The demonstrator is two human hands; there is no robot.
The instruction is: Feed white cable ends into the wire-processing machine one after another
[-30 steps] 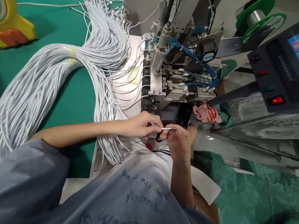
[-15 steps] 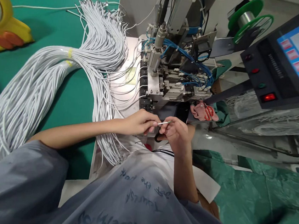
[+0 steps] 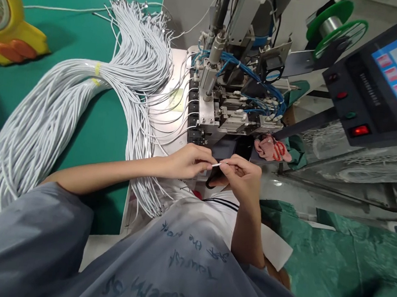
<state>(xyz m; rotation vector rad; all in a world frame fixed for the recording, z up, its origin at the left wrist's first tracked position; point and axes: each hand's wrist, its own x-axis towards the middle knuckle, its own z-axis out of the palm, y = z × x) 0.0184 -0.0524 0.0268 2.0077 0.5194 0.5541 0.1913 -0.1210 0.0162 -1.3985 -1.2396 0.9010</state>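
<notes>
Between my two hands a short stretch of white cable shows, in front of the machine. My left hand pinches the cable, its end pointing right. At that end, the thumb and fingertips of my right hand are closed; the tip itself is hidden there. Just behind my hands, several white cables run into a row of black clamps on the machine. A large bundle of white cables lies on the green mat to the left, tied with yellow tape.
A control panel with a lit screen stands at the right, near a green wire spool. A pink cloth with red-handled scissors lies below the machine. A yellow duck-shaped object sits at far left; green sheeting covers the lower right.
My right hand has turned, and its thumb and fingers now close on the cable's end. The left hand keeps its pinch, shifted slightly right in view.
</notes>
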